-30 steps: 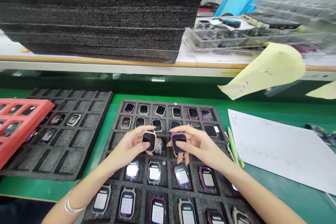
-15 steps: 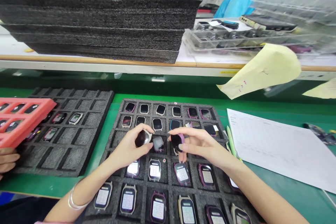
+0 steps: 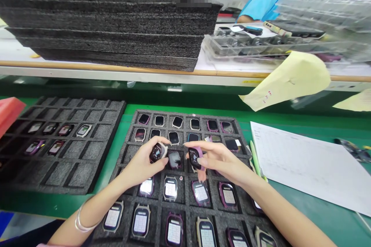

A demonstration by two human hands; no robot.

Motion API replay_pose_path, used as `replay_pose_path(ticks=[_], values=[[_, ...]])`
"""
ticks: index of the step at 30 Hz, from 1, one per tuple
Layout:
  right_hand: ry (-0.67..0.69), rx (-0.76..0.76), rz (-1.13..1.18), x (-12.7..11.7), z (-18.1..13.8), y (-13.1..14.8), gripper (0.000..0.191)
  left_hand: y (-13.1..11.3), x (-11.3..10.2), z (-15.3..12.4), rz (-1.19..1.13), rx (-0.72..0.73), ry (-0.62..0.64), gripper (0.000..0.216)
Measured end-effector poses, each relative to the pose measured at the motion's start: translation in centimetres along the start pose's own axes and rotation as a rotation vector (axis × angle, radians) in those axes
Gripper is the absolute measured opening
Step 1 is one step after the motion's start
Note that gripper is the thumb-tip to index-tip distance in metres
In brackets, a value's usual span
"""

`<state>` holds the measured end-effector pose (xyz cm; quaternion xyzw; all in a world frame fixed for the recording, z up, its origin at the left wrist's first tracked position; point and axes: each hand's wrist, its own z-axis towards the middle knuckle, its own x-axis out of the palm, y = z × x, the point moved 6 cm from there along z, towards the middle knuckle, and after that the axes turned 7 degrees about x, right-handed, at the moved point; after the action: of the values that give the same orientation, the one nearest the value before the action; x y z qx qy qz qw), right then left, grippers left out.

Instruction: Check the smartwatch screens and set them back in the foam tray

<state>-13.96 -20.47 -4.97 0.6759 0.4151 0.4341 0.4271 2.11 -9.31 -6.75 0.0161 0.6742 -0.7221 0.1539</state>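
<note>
My left hand (image 3: 146, 159) pinches a light-framed smartwatch case (image 3: 158, 152) between thumb and fingers; its screen is lit. In my right hand (image 3: 216, 157) is a purple smartwatch case (image 3: 195, 158), also lit, gripped between thumb and fingers. Both are held just over a black foam tray (image 3: 188, 210) with square pockets. Between my hands a dark-screened watch (image 3: 174, 159) rests in the tray. Nearer rows hold strapless watches with lit white screens, such as a silver one (image 3: 171, 188). Watches in the far rows have dark screens. My right hand hides part of the middle row.
Left of it lies another foam tray (image 3: 84, 173) with several watches; a red foam piece (image 3: 10, 114) juts in above. Printed paper (image 3: 307, 162) and a green pen (image 3: 256, 156) lie at right. Stacked black foam (image 3: 116, 27) and clear plastic trays (image 3: 232, 48) fill the shelf.
Both held watches' screens have gone from dark to lit. At left, the red tray and another person's hand have moved away leftward, uncovering more watches. My hands have barely moved.
</note>
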Motion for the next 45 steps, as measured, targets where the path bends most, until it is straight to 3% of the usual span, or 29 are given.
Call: replay_pose_path(ticks=[45], values=[[-0.071, 0.015, -0.219, -1.2, 0.0, 0.3, 0.049, -0.6, -1.4, 0.4, 0.167, 0.02, -0.06, 0.035]])
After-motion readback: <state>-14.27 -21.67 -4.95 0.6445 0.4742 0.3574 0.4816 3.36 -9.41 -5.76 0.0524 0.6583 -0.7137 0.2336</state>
